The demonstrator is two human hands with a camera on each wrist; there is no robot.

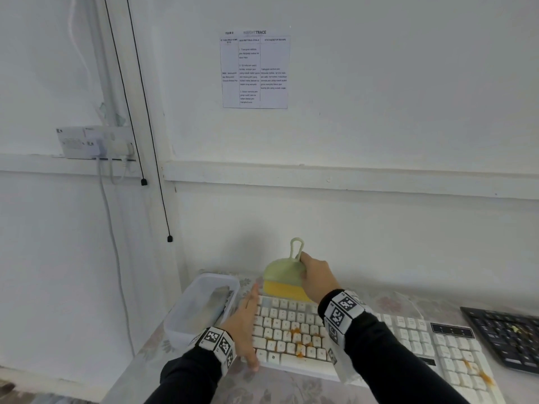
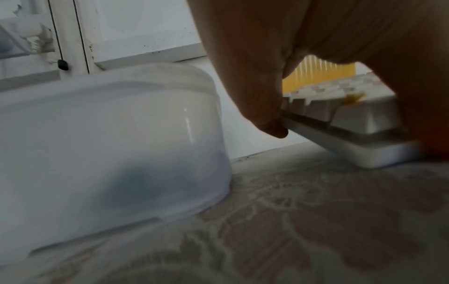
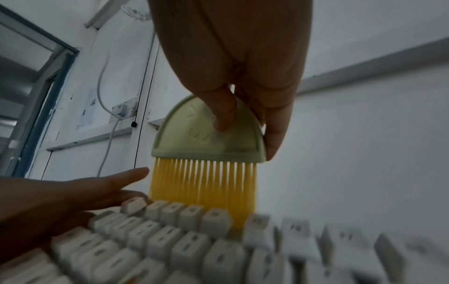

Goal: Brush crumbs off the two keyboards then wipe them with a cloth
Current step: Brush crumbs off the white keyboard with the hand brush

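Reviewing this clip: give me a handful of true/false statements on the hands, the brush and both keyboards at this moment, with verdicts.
1. The right hand holds the brush by its green head. True.
2. The brush bristles are at the white keyboard's near edge. False: they are at its far edge, by the top row of keys.
3. The left hand rests, fingers straight, along the white keyboard's left end. True.
4. The white keyboard is already free of crumbs. False: orange crumbs lie on its keys.
5. The black keyboard lies to the left of the white one. False: it lies to the right.
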